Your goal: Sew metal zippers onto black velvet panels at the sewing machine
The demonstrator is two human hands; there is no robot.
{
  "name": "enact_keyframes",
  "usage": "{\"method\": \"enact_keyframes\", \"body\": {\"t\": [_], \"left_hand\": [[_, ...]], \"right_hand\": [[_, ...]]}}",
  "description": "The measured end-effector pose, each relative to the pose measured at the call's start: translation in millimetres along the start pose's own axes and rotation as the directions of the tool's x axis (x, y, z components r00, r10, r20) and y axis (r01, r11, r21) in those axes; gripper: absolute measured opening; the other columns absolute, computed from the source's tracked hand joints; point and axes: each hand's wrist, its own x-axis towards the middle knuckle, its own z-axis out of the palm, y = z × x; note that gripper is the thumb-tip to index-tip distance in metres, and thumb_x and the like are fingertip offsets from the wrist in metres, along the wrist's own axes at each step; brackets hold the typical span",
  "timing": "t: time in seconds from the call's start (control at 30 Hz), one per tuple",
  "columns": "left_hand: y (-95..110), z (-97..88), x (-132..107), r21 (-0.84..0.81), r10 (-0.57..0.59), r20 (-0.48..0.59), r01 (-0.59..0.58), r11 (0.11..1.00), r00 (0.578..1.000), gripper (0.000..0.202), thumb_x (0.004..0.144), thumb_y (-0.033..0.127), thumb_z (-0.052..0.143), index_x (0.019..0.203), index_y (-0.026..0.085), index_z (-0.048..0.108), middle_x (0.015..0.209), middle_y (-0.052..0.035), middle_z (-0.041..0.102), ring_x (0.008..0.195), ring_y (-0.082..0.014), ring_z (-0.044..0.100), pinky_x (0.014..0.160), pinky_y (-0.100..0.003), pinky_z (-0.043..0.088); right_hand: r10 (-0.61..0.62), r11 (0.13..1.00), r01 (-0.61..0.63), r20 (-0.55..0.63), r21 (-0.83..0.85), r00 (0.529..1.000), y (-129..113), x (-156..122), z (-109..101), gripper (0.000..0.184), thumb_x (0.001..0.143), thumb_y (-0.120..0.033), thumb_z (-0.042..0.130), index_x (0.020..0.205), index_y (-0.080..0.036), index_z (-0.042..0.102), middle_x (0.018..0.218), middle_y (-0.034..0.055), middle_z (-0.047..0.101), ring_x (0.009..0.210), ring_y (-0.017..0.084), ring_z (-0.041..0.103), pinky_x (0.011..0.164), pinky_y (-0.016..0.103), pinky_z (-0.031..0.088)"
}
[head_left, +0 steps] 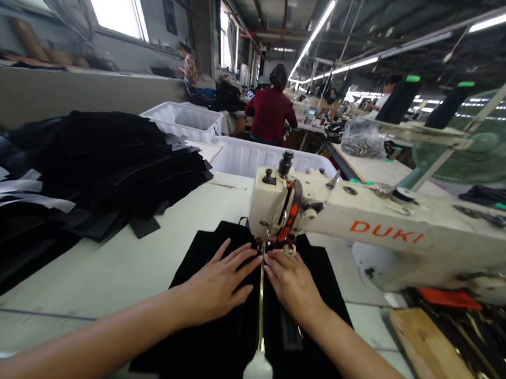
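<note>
A black fabric panel [206, 337] lies on the table under the head of a white sewing machine [390, 223]. My left hand [226, 278] rests flat on the fabric, fingers stretched toward the needle area. On the other side of the needle, my right hand [293, 286] also presses flat, with its fingertips close to the presser foot [262, 247]. Between both hands a narrow gold strip [261, 310] runs down the panel's middle. At its near end is a white rounded piece [258, 374]. The fabric directly beneath the fingers is hidden.
A large pile of black fabric pieces [106, 166] covers the table's left side. White plastic bins [183, 120] stand behind. At right are a wooden board [436, 359], dark strips with gold parts [478, 330], thread cones [450, 106] and a green fan [480, 137]. Other people sit farther back.
</note>
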Motion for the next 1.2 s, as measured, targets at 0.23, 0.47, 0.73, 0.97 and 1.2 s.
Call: {"method": "enact_keyframes", "body": {"t": [0.23,0.47,0.73,0.97,1.2], "left_hand": [[67,7.6,-72,-0.014,0.05,-0.189,-0.053,0.998,0.981,0.072,0.093,0.046,0.061,0.15,0.01,0.035,0.152,-0.0153,0.039,0.144,-0.0319,0.029,0.116,-0.052,0.028],[47,-7.0,-77,-0.204,-0.117,-0.297,0.057,0.977,0.948,0.03,0.104,0.031,0.042,0.122,0.024,0.064,0.118,0.0005,0.07,0.112,-0.0174,0.065,0.102,-0.03,0.05],[32,-47.2,-72,-0.137,-0.106,-0.376,0.058,0.989,0.92,0.032,0.106,0.034,0.037,0.111,0.019,0.064,0.103,-0.0024,0.072,0.092,-0.0169,0.07,0.086,-0.025,0.053],[41,-41.4,-72,-0.088,0.021,-0.334,-0.054,0.995,0.942,0.033,0.107,0.027,0.032,0.112,0.018,0.063,0.092,-0.0045,0.067,0.082,-0.0176,0.066,0.075,-0.028,0.052],[55,-18.7,-73,-0.251,-0.068,-0.237,0.006,0.968,0.969,0.026,0.103,0.026,0.042,0.116,0.023,0.063,0.094,-0.0026,0.066,0.084,-0.016,0.067,0.077,-0.023,0.054]], "right_hand": [[0.012,0.973,-0.057,0.197,0.222,0.98,-39,-65,-33,0.079,0.076,-0.057,0.075,0.138,-0.015,0.05,0.141,0.0162,0.052,0.135,0.03,0.044,0.117,0.053,0.028],[-0.177,0.975,0.147,0.185,0.165,0.967,-38,-78,-32,0.037,0.095,-0.017,0.054,0.131,-0.012,0.052,0.133,0.0158,0.058,0.13,0.024,0.05,0.115,0.046,0.034],[-0.161,0.982,0.127,0.261,0.143,0.952,-32,-54,-66,0.023,0.097,-0.008,0.045,0.108,-0.018,0.063,0.098,0.0045,0.065,0.09,0.018,0.061,0.08,0.029,0.051],[0.112,0.974,-0.134,0.13,0.182,0.985,-78,-71,-48,0.026,0.101,-0.028,0.045,0.116,-0.018,0.064,0.113,0.0104,0.062,0.105,0.025,0.057,0.093,0.042,0.047],[0.492,0.265,-0.608,0.437,0.749,0.753,-168,-63,20,0.037,0.101,-0.038,0.035,0.121,-0.015,0.055,0.099,0.0121,0.066,0.094,0.024,0.064,0.082,0.039,0.053]]}}
